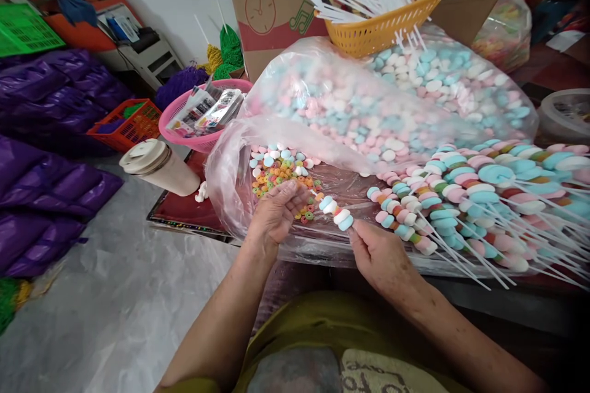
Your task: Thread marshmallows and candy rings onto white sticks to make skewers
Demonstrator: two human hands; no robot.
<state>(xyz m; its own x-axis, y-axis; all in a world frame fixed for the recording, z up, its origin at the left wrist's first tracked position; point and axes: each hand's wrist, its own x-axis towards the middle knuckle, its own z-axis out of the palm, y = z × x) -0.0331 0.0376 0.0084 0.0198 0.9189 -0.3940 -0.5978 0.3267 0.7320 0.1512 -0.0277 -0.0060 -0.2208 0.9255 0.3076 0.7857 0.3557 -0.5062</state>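
Observation:
My right hand (385, 258) grips a marshmallow skewer (342, 219) by its lower end, with blue and white marshmallows and orange-brown pieces threaded on it. Just left of the skewer's tip is my left hand (280, 212), its fingers bent together; anything between them is hidden. Behind and beside that hand lies a pile of small coloured rings (276, 177) in orange, yellow and green. Loose marshmallows (268, 161) lie at the pile's far side. To the right, several threaded skewers (454, 196) are heaped, white sticks pointing toward me.
A large clear bag of marshmallows (341, 95) fills the back of the table, a yellow basket of white sticks (364, 37) on it. On the left stand a pink basket (203, 142) and a lidded cup (161, 169). A cardboard box (271, 37) rises behind.

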